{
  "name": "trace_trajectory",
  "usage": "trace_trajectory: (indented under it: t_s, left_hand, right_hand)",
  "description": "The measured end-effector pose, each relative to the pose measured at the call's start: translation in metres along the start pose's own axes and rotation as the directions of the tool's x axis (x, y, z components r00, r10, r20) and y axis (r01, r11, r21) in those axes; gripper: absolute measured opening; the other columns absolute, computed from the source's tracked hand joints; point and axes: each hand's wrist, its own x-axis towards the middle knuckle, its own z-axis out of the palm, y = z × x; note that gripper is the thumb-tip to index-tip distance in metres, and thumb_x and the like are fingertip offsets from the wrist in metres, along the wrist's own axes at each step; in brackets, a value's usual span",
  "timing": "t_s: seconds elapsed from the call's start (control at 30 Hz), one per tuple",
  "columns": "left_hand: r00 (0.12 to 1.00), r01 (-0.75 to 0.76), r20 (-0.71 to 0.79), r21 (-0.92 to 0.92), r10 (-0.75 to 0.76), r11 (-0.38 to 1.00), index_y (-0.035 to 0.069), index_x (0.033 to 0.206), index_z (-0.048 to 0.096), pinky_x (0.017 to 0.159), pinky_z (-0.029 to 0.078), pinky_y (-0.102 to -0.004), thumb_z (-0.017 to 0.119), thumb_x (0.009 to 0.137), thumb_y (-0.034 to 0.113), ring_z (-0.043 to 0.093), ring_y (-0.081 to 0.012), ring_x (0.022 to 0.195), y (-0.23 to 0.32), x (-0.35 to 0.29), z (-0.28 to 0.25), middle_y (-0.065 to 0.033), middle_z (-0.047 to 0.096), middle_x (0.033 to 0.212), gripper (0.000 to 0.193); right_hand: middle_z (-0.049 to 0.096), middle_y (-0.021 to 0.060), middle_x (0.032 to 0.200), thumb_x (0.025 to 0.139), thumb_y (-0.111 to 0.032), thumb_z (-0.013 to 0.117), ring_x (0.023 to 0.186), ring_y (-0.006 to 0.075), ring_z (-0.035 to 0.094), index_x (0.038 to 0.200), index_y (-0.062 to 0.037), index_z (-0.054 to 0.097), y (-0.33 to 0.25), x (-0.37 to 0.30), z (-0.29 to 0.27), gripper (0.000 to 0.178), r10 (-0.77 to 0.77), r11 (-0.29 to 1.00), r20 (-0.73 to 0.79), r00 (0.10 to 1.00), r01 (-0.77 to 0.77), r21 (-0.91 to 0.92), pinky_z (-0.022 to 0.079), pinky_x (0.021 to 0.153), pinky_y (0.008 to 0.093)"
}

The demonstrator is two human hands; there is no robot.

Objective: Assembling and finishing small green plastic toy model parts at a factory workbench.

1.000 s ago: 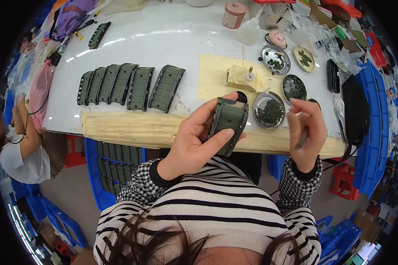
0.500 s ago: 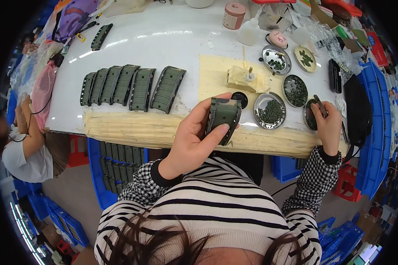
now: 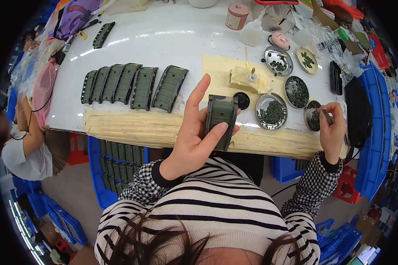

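Observation:
My left hand (image 3: 191,139) holds a dark green curved, ribbed part (image 3: 221,115) with a camouflage patch at its top end. The thumb presses on its face, while the index finger sticks out free. Pinched in my right hand (image 3: 333,132) is a pair of tweezers (image 3: 327,115), its tips hard to make out beside a small round dish (image 3: 312,125) of dark green bits. Left of that dish, a steel dish (image 3: 260,123) holds many tiny green pieces. Several similar green parts (image 3: 170,87) lie in a row on the table at left.
Behind the dishes stand a wrapped block (image 3: 243,79), a squeeze bottle (image 3: 250,35) and a pink jar (image 3: 237,17). A black round cap (image 3: 241,100) sits by the held part. Padding (image 3: 132,128) covers the table's front edge. A blue bin (image 3: 94,170) of green parts stands below. Another person (image 3: 28,154) sits at left.
My left index finger has lifted off the part and straightened. My right hand has shifted slightly right and down with the tweezers, uncovering more of the small dish.

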Motion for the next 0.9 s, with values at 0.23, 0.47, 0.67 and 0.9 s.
trace_trajectory:
  t_s: [0.23, 0.47, 0.67, 0.9]
  left_hand:
    - [0.980, 0.161, 0.107, 0.084, -0.169, 0.983, -0.002, 0.118, 0.054, 0.089, 0.053, -0.0322, 0.049, 0.100, 0.010, 0.063, -0.0145, 0.097, -0.005, 0.001, -0.007, -0.0136, 0.054, 0.127, 0.023]
    - [0.997, 0.080, -0.017, 0.090, -0.079, 0.993, -0.001, 0.101, 0.061, 0.073, 0.049, -0.0215, 0.060, 0.096, 0.014, 0.062, -0.0084, 0.085, -0.011, 0.003, -0.002, -0.0028, 0.059, 0.088, 0.016]
    - [0.986, 0.162, -0.043, -0.008, -0.162, 0.987, 0.000, 0.095, 0.060, 0.071, 0.049, -0.0215, 0.058, 0.097, 0.016, 0.061, -0.0079, 0.077, -0.004, 0.004, -0.004, -0.0031, 0.064, 0.082, 0.016]
    - [0.979, 0.203, 0.004, -0.157, -0.205, 0.966, -0.001, 0.094, 0.060, 0.076, 0.051, -0.0238, 0.054, 0.099, 0.017, 0.060, -0.0078, 0.077, -0.006, 0.004, -0.004, -0.0033, 0.065, 0.081, 0.020]
  right_hand:
    - [0.067, 0.0022, 0.080, 0.075, 0.013, 0.070, 0.055, 0.0014, 0.043, 0.088, -0.0015, 0.065, -0.106, -0.024, 0.031, 0.020, -0.121, 0.956, 0.110, 0.987, 0.086, 0.282, 0.030, 0.049, 0.0186]
    - [0.070, 0.0064, 0.086, 0.071, 0.005, 0.067, 0.059, 0.0144, 0.060, 0.104, -0.0022, 0.063, -0.137, -0.029, 0.070, 0.034, -0.635, 0.772, 0.171, 0.753, 0.627, 0.106, 0.042, 0.053, 0.0267]
    - [0.068, 0.0072, 0.088, 0.068, 0.004, 0.070, 0.059, 0.0156, 0.059, 0.103, -0.0007, 0.064, -0.141, -0.028, 0.070, 0.036, -0.583, 0.812, 0.243, 0.775, 0.561, 0.161, 0.044, 0.053, 0.0273]
    - [0.061, 0.0090, 0.080, 0.067, 0.005, 0.073, 0.061, 0.0223, 0.060, 0.095, -0.0018, 0.067, -0.138, -0.026, 0.078, 0.029, -0.576, 0.804, 0.106, 0.811, 0.537, 0.255, 0.049, 0.053, 0.0309]
